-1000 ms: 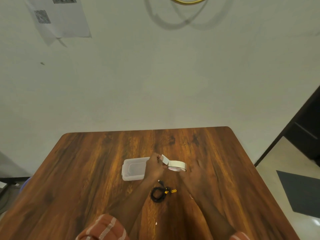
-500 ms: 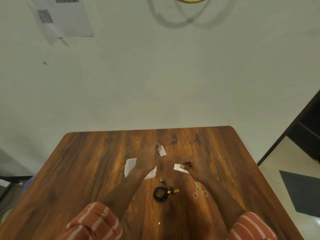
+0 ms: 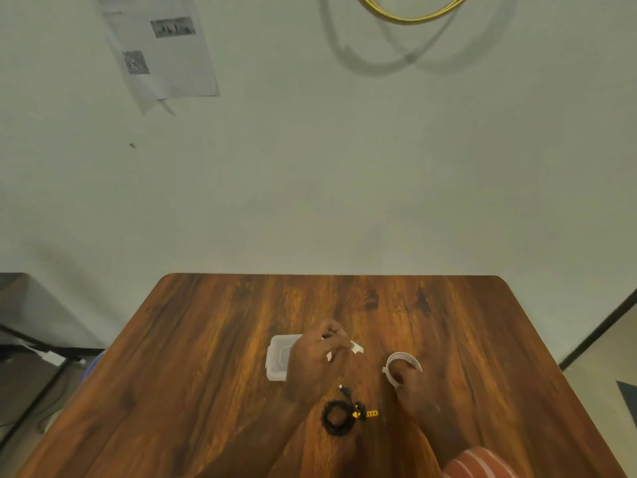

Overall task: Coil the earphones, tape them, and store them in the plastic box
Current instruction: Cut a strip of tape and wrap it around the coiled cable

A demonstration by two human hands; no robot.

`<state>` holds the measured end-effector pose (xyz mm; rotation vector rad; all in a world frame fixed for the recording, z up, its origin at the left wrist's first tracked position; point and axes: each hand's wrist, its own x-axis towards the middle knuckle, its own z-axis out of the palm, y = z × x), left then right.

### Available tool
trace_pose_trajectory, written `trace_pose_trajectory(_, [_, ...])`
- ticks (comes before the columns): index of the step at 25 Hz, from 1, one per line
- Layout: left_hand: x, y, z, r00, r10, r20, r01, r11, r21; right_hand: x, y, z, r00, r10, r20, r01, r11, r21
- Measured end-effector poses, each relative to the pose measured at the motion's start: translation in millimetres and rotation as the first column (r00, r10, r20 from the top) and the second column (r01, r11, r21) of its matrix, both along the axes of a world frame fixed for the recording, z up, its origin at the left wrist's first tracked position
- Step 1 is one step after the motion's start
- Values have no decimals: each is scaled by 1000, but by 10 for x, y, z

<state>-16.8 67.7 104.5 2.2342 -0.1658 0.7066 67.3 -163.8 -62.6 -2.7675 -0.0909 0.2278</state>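
The black earphones (image 3: 338,416) lie coiled on the wooden table (image 3: 206,357), with a yellow tie at their right side. My left hand (image 3: 315,353) pinches a short white strip of tape (image 3: 356,347) and partly covers the clear plastic box (image 3: 276,357). My right hand (image 3: 412,384) holds the white tape roll (image 3: 403,363) down on the table, a finger through its hole. The earphones rest between and below the two hands, touching neither.
The table's far edge meets a pale wall. A printed sheet (image 3: 162,46) hangs on the wall at upper left. Dark furniture and cables (image 3: 31,357) stand off the table's left side. A striped sleeve (image 3: 479,464) shows at the bottom right.
The tape strip has been torn from the roll; my left hand keeps the strip. My right hand set the roll on the table to the right. The scissors seen half a second ago are hidden.
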Motion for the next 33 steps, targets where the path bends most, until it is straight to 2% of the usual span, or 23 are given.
trace_pose_trajectory(1, [3,-7,26,1000,10,21,-10,999,-31,-54,58,53,1000,-10,-18,12,996,93])
trace_pose_trajectory(2, [15,-17,52,999,20,43,-18,998,-66,-120,174,191,999,-25,-20,29,957,288])
trace_pose_trajectory(3, [32,-41,61,998,29,61,-22,994,-110,-205,303,398,995,-85,-46,96,847,522])
trace_pose_trajectory(4, [49,-65,61,997,25,68,-14,987,-159,-271,431,632,972,-134,-196,235,652,721])
trace_pose_trajectory(5, [71,-91,48,998,7,66,6,979,-203,-292,517,858,911,-73,-405,398,411,821])
trace_pose_trajectory(6, [81,-126,22,998,-22,52,34,972,-232,-333,561,1091,807,126,-577,541,233,808])
trace_pose_trajectory(7, [95,-148,-14,998,-60,26,64,967,-246,-345,564,1245,694,313,-648,635,157,756])
trace_pose_trajectory(8, [100,-164,-34,995,-97,-7,93,965,-245,-350,531,1403,615,434,-658,673,145,725])
trace_pose_trajectory(10, [108,-167,-53,988,-143,-54,128,966,-224,-297,410,1487,563,543,-623,671,140,728])
trace_pose_trajectory(15, [126,-121,-52,958,-255,-131,241,963,-117,-330,321,1474,553,516,-654,659,209,722])
trace_pose_trajectory(18, [100,-69,-120,935,-281,-216,271,960,-78,-366,273,1448,581,432,-690,656,253,711])
trace_pose_trajectory(21, [-21,59,-449,925,-75,-371,62,997,-46,-423,270,1332,605,178,-776,743,224,631])
trace_pose_trajectory(23, [-127,133,-798,819,76,-569,-67,997,37,-514,281,1172,594,-15,-804,797,143,586])
trace_pose_trajectory(25, [-227,142,-1128,693,167,-702,-38,980,195,-634,312,1031,573,-110,-812,820,60,570])
trace_pose_trajectory(27, [-294,115,-1364,618,227,-753,-59,968,244,-748,378,903,550,-144,-822,831,5,556])
trace_pose_trajectory(30, [-250,57,-1518,632,279,-723,-69,949,307,-876,521,757,510,-195,-838,847,-57,529])
trace_pose_trajectory(33, [-147,11,-1478,622,300,-723,-77,943,325,-989,646,696,474,-214,-854,867,-58,496])
